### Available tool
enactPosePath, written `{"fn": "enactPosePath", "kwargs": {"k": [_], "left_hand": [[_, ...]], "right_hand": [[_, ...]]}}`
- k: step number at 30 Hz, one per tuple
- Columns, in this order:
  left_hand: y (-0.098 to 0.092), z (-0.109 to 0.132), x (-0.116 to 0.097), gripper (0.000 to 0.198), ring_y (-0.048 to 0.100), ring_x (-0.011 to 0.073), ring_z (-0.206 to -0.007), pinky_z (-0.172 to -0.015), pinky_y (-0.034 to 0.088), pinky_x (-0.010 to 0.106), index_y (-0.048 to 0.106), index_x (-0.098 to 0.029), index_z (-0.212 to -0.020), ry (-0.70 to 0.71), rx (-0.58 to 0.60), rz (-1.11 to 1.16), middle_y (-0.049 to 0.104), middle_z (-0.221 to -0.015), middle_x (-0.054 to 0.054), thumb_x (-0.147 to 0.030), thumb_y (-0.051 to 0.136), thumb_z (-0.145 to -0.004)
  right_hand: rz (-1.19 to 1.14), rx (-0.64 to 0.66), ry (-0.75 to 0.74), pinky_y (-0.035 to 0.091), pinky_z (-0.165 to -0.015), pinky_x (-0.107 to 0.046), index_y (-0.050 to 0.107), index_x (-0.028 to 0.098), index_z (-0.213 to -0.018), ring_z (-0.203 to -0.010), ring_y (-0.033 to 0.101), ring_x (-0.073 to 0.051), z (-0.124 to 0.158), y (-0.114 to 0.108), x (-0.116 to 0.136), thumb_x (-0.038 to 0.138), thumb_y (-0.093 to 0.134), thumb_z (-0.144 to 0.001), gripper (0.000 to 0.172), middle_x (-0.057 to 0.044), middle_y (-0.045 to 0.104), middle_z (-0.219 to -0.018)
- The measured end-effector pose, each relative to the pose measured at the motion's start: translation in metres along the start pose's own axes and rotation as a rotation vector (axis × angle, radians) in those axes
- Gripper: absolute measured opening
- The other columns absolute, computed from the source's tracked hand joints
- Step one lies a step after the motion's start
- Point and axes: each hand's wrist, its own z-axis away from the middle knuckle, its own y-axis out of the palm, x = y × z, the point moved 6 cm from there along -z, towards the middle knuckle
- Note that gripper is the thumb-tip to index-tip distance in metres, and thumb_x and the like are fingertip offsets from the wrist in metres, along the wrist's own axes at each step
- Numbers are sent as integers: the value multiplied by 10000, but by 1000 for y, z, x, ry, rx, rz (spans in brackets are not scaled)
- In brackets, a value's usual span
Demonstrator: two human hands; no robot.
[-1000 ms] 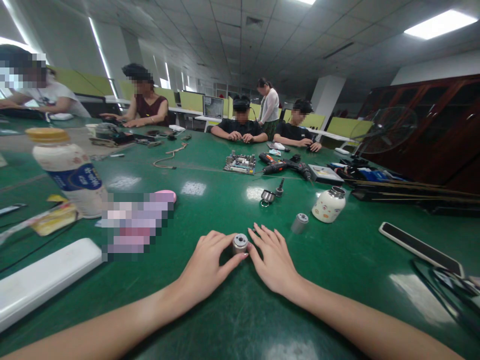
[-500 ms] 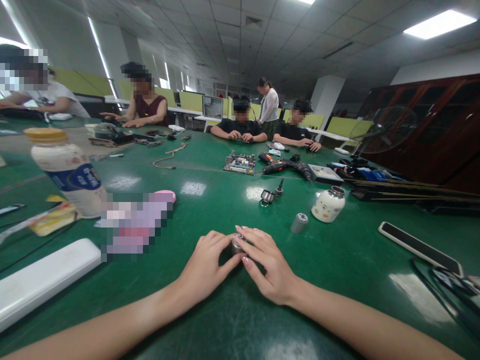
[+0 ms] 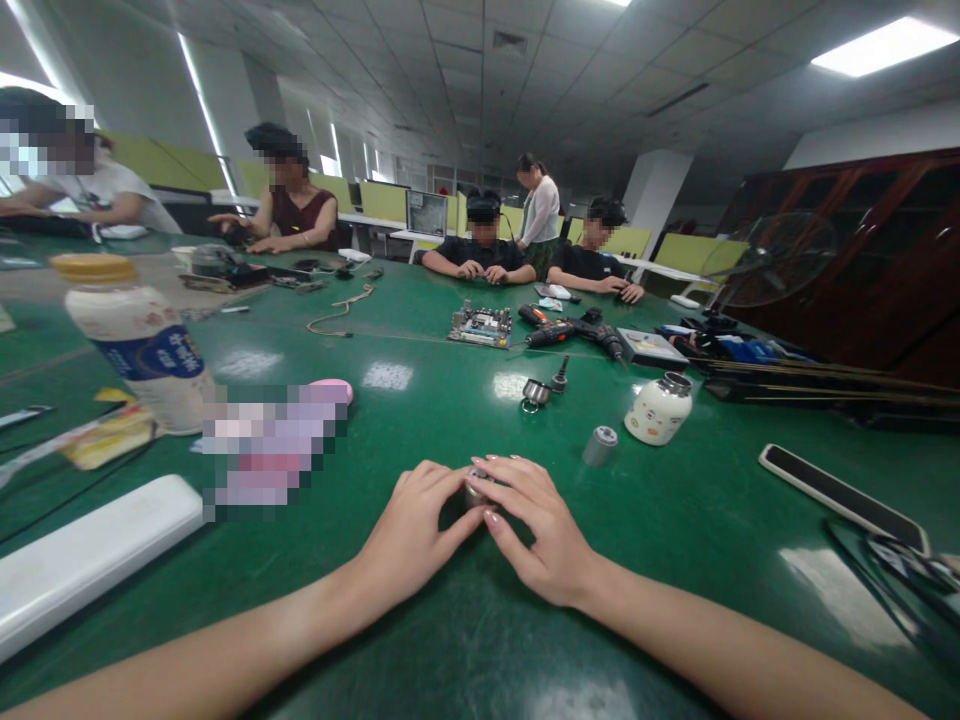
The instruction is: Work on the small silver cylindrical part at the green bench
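A small silver metal cylinder (image 3: pixel 475 491) stands on the green table between my hands, partly hidden by fingers. My left hand (image 3: pixel 411 525) pinches its left side between thumb and fingers. From the other side my right hand (image 3: pixel 546 535) curls around it, fingertips over its top and thumb low at the front. A larger grey metal cylinder (image 3: pixel 600 447) stands apart to the right. Farther back sit a shiny metal cup-like piece with a ring (image 3: pixel 535 394) and a small dark stemmed part (image 3: pixel 560 375). A white, patterned, open-necked bottle (image 3: pixel 659 411) is on the right.
On the left are a yellow-capped drink bottle (image 3: pixel 142 345), a white case (image 3: pixel 94 560) and a pink-purple blurred item (image 3: pixel 330 395). A phone (image 3: pixel 844 498) and cables lie right. Behind are a circuit board (image 3: pixel 481 327) and power drills (image 3: pixel 574 333). Several people sit across the table.
My hands keep almost the same hold on the small metal cylinder. Its top appears slightly different between my fingers. At far left, a seated person's hand has lifted a little.
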Motion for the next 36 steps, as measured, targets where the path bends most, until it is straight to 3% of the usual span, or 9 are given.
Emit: {"fn": "enactPosePath", "kwargs": {"k": [8,17,29,33,36], "left_hand": [[-1,0,-3,283,556,211,-851,-739,412,339,626,-246,-1117,4,5,-3,660,-925,36,-414,561,-898],[-1,0,0,220,557,215,-856,-749,429,349,633,-219,-1061,6,-7,17,660,-924,46,-330,586,-877],[-1,0,-2,236,556,213,-843,-739,422,347,640,-212,-1018,9,-19,-12,656,-900,44,-397,566,-892],[-1,0,-2,266,560,212,-854,-745,426,343,635,-223,-1080,11,-16,-10,661,-922,46,-399,572,-891],[-1,0,-1,300,561,217,-864,-748,426,346,629,-234,-1113,-1,-9,-13,662,-939,47,-424,570,-888]], "right_hand": [[-42,-148,53,427,-986,-424,643,250,-1093,-1097,590,-201,0,-11,-2,205,480,-901,256,-35,691,-1109],[10,-1,0,392,-1034,-440,560,262,-1266,-1246,485,-217,0,-2,2,245,487,-899,375,-56,545,-1353],[-26,-1,13,391,-1045,-448,506,274,-1332,-1266,471,-204,-1,-1,-2,211,420,-937,409,-41,564,-1338],[-8,-27,-1,386,-1050,-439,433,266,-1391,-1286,453,-208,1,-4,-1,203,395,-941,456,-55,481,-1416],[56,-55,80,347,-1078,-444,369,250,-1431,-1327,401,-218,3,-4,-8,228,383,-950,482,-65,401,-1472]]}}
